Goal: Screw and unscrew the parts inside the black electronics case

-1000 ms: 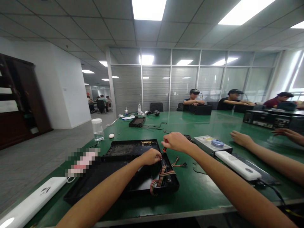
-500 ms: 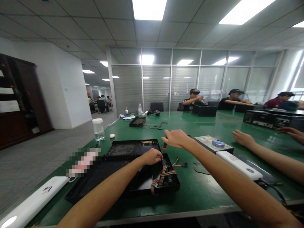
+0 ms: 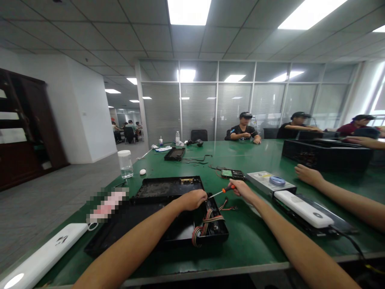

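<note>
My right hand grips a screwdriver by its orange and black handle. The shaft slants down to the left, its tip close to the fingers of my left hand. Those fingers are pinched together above the black metal case; whatever they hold, if anything, is hidden. Striped ribbon cables hang over the case's right end. Behind it lies a second black panel with a brass-coloured piece near its top edge.
Right of my hands lie a green circuit board, a silver metal box and a white device. A co-worker's hand rests nearby, before a large black computer case. A clear jar stands left on the green table.
My right hand has come down and right, tipping the screwdriver from upright to a low slant. My left hand stays near the same spot. On the right, the black computer case has been turned.
</note>
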Motion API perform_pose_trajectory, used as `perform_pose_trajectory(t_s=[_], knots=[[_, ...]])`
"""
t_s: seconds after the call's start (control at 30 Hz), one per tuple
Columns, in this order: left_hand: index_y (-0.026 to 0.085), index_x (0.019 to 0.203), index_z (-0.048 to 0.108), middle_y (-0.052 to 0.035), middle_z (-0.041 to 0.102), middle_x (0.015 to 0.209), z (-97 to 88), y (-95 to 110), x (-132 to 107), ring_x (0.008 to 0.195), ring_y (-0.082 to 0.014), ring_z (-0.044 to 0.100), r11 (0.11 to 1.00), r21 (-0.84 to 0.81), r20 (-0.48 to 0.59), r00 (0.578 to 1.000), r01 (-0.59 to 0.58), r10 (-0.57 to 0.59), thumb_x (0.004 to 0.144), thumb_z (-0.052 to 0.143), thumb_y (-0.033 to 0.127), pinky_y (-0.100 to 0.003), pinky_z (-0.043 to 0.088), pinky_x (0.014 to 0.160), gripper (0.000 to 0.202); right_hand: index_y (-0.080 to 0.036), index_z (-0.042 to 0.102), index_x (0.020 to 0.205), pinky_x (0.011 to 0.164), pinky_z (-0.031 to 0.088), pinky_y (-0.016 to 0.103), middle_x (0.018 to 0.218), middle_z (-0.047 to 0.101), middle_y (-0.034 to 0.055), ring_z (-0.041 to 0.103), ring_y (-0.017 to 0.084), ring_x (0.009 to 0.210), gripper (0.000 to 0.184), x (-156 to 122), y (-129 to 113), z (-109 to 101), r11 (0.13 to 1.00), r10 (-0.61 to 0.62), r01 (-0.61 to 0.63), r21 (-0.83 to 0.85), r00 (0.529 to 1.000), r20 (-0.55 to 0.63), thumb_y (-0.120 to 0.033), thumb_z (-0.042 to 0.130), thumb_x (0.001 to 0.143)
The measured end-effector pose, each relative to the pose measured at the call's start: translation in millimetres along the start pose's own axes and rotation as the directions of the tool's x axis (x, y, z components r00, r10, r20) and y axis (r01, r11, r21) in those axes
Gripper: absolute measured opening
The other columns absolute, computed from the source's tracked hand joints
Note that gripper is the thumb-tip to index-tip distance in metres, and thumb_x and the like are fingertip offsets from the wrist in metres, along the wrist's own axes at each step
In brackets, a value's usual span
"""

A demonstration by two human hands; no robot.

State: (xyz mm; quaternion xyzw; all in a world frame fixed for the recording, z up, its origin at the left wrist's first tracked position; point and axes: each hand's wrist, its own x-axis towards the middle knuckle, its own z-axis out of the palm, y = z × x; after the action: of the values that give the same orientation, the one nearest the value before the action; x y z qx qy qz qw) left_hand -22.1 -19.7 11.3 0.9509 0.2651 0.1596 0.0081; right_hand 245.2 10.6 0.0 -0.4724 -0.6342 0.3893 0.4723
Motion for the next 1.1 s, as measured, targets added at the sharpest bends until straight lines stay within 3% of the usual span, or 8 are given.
perform_pose_trajectory(t_s=[0.2, 0.4, 0.53, 0.63, 0.8, 0.9, 1.0, 1.1], knots=[[0.014, 0.079, 0.062, -0.0027, 0.062, 0.076, -17.5, -10.4, 2.4, 0.073, -0.0121, 0.055, 0.999, -0.037, 0.039, 0.999, -0.029, 0.031, 0.078, 0.055, 0.021, -0.02, 0.039, 0.07, 0.01, -0.021, 0.039, 0.063, 0.03, 0.022, 0.017, 0.044, 0.033, -0.0082, 0.032, 0.007, 0.034, 0.036, 7.3, 4.4, 7.9, 0.894, 0.058, 0.014, 0.448, 0.987, -0.146, -0.054, 0.044, 0.075], [0.015, 0.068, 0.064, 0.0006, 0.062, 0.063, -38.4, -19.7, -5.9, 0.058, -0.0093, 0.054, 0.995, 0.018, 0.165, 0.982, 0.094, -0.096, 0.068, 0.065, 0.025, -0.017, 0.038, 0.058, 0.01, -0.018, 0.051, 0.077, 0.035, 0.038, 0.017, 0.068, 0.054, 0.0005, 0.046, 0.007, 0.046, 0.022, 2.4, -4.7, 20.7, 0.847, 0.082, -0.072, 0.526, 0.997, 0.004, -0.04, 0.051, 0.077], [0.016, 0.065, 0.063, 0.0003, 0.061, 0.061, -38.4, -23.3, -12.0, 0.055, -0.0108, 0.053, 0.983, 0.121, 0.193, 0.968, 0.141, -0.163, 0.065, 0.065, 0.024, -0.019, 0.039, 0.057, 0.009, -0.018, 0.049, 0.075, 0.042, 0.043, 0.016, 0.068, 0.052, -0.0009, 0.048, 0.006, 0.051, 0.014, -0.6, -2.3, 25.6, 0.808, 0.076, -0.101, 0.581, 0.995, 0.066, -0.025, 0.06, 0.072], [0.016, 0.062, 0.063, -0.0014, 0.061, 0.061, -39.5, -20.1, -13.9, 0.058, -0.0137, 0.054, 0.961, 0.212, 0.228, 0.947, 0.18, -0.227, 0.063, 0.066, 0.023, -0.022, 0.041, 0.06, 0.008, -0.019, 0.044, 0.073, 0.044, 0.041, 0.015, 0.061, 0.046, -0.0054, 0.045, 0.005, 0.049, 0.023, -2.2, -0.3, 25.2, 0.807, 0.066, -0.109, 0.58, 0.993, 0.094, -0.017, 0.065, 0.065], [0.014, 0.059, 0.062, -0.0063, 0.06, 0.059, -42.8, -4.7, -13.3, 0.06, -0.0176, 0.058, 0.891, 0.344, 0.282, 0.872, 0.297, -0.4, 0.059, 0.066, 0.015, -0.024, 0.044, 0.058, 0.004, -0.019, 0.037, 0.068, 0.041, 0.031, 0.017, 0.055, 0.036, -0.008, 0.035, 0.005, 0.044, 0.029, -4.5, -4.0, 25.3, 0.939, -0.008, -0.013, 0.343, 0.998, 0.061, -0.038, 0.059, 0.071], [0.012, 0.062, 0.063, -0.0095, 0.062, 0.063, -43.9, 5.5, -15.4, 0.063, -0.0201, 0.06, 0.863, 0.373, 0.276, 0.847, 0.34, -0.453, 0.059, 0.067, 0.015, -0.026, 0.046, 0.061, 0.006, -0.018, 0.037, 0.061, 0.045, 0.031, 0.021, 0.051, 0.036, -0.0062, 0.035, 0.007, 0.045, 0.036, -11.0, -19.3, 29.6, 0.985, -0.161, 0.162, -0.061, 0.987, 0.022, -0.049, 0.044, 0.078], [0.011, 0.071, 0.065, -0.0136, 0.064, 0.072, -50.1, 13.8, -23.8, 0.069, -0.0226, 0.061, 0.846, 0.425, 0.325, 0.818, 0.321, -0.474, 0.064, 0.065, 0.025, -0.028, 0.047, 0.064, 0.015, -0.017, 0.042, 0.057, 0.054, 0.033, 0.023, 0.054, 0.043, -0.0027, 0.042, 0.01, 0.053, 0.038, -35.5, -44.8, 37.1, 0.768, -0.377, 0.412, -0.49, 0.91, 0.175, -0.045, 0.04, 0.082], [0.01, 0.078, 0.065, -0.0153, 0.064, 0.08, -64.9, 16.1, -33.9, 0.074, -0.0229, 0.061, 0.848, 0.454, 0.35, 0.82, 0.274, -0.453, 0.076, 0.053, 0.034, -0.029, 0.047, 0.066, 0.027, -0.017, 0.051, 0.068, 0.061, 0.035, 0.023, 0.068, 0.053, 0.0005, 0.049, 0.012, 0.064, 0.022, -83.8, -66.9, 45.8, 0.451, -0.401, 0.679, -0.578, 0.734, 0.549, -0.033, 0.044, 0.082]])
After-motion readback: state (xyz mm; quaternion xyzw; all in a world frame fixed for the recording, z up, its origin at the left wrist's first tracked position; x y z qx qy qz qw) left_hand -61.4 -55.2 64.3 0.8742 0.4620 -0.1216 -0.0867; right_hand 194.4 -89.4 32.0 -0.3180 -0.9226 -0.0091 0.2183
